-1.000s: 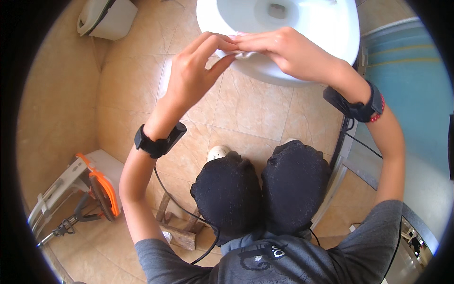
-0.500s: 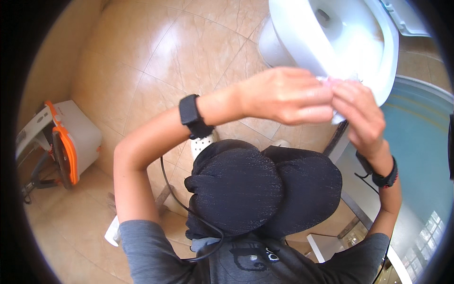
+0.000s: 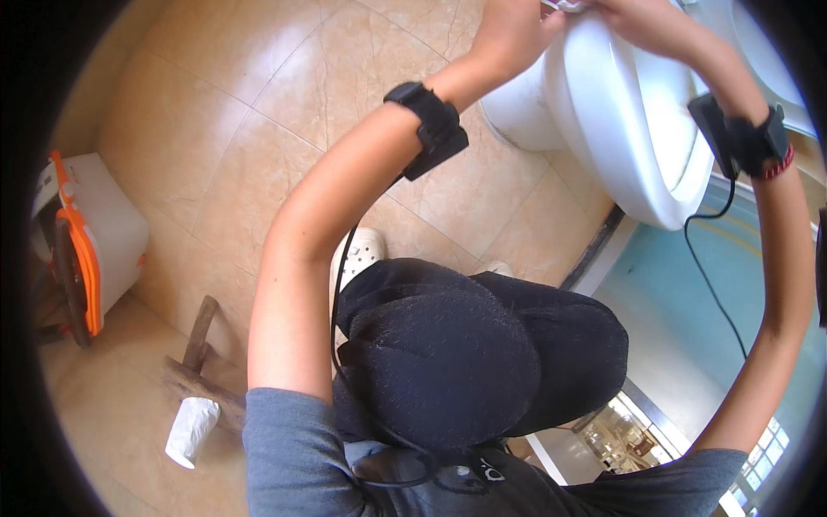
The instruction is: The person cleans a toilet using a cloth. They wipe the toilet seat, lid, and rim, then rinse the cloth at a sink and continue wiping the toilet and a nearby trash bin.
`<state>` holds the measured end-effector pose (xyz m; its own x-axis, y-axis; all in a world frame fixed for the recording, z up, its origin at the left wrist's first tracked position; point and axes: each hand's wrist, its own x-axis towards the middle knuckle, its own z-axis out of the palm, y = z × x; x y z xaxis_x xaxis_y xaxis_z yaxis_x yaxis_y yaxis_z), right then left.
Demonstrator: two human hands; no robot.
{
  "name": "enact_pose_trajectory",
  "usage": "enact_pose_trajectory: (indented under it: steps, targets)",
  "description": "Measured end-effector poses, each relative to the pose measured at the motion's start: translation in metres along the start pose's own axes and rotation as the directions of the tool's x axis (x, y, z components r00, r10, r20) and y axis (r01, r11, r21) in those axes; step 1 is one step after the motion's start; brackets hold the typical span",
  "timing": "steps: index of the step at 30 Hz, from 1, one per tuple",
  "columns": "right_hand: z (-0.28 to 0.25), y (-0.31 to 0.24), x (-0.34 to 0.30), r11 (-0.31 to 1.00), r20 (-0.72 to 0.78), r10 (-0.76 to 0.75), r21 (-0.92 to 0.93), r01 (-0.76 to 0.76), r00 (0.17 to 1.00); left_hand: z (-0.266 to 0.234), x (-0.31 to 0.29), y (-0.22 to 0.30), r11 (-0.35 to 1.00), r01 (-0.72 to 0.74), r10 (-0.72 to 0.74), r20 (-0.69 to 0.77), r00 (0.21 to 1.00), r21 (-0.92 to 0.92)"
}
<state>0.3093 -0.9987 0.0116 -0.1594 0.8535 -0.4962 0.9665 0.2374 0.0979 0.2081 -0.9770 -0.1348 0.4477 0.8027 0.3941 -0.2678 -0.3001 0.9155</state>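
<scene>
Both my hands are raised at the top edge of the head view, over the near rim of a white toilet (image 3: 603, 112). Between them is a small crumpled white piece (image 3: 566, 5) that looks like tissue, mostly cut off by the frame. My left hand (image 3: 517, 34) pinches it from the left, its thumb showing near the toilet's rim. My right hand (image 3: 642, 21) reaches to it from the right, with its fingertips closed at the piece and partly out of frame. The toilet's lid (image 3: 749, 52) stands raised at the upper right.
A white container with an orange rim (image 3: 86, 250) stands at the far left. A white paper roll (image 3: 191, 431) rests by a wooden stool (image 3: 202, 379). Bluish glass (image 3: 672, 267) is at the right. Black wristbands (image 3: 426, 121) trail cables along my arms.
Both hands have moved up and away from me with the white piece, from in front of the toilet bowl to the top edge. The container and stool appear shifted in view.
</scene>
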Motion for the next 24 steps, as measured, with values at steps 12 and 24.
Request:
enact_pose_trajectory:
  steps: [12,24]
  targets:
    - [0.046,-0.063,-0.067,0.960,-0.209,-0.252,-0.173,0.218,0.945,-0.002,-0.094,0.015,0.997,-0.068,0.070,0.071,0.995,-0.032]
    - [0.087,-0.100,-0.120,0.830,0.193,-0.240,-0.468,0.304,0.952,0.030,-0.144,0.005,0.974,-0.224,0.223,0.294,0.929,-0.030]
